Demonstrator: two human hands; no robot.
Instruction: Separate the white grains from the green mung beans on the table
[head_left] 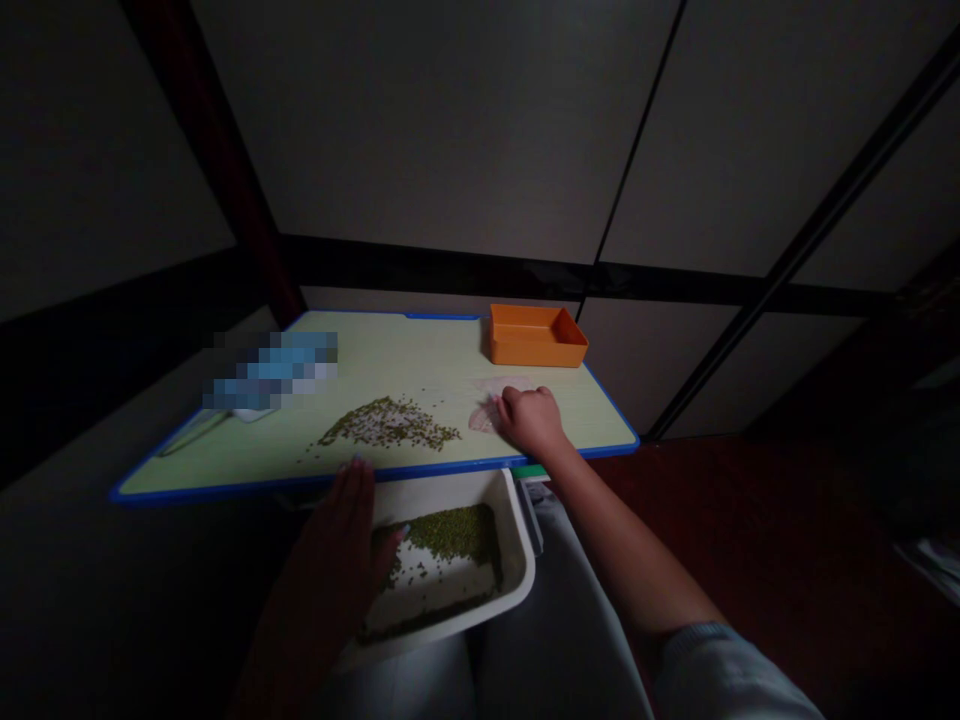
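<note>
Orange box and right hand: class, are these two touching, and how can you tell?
Apart. The head view shows a strip of the board between the front of the orange box and the right hand.

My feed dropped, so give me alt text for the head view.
A person's right hand curls over a pale tabletop beside scattered grains; the left hand is over a white tray of green grains. An orange box sits behind.

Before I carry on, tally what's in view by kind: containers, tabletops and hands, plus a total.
Containers: 2 (orange box, white tub)
Tabletops: 1 (blue-edged tabletop)
Hands: 2 (left hand, right hand)
Total: 5
</note>
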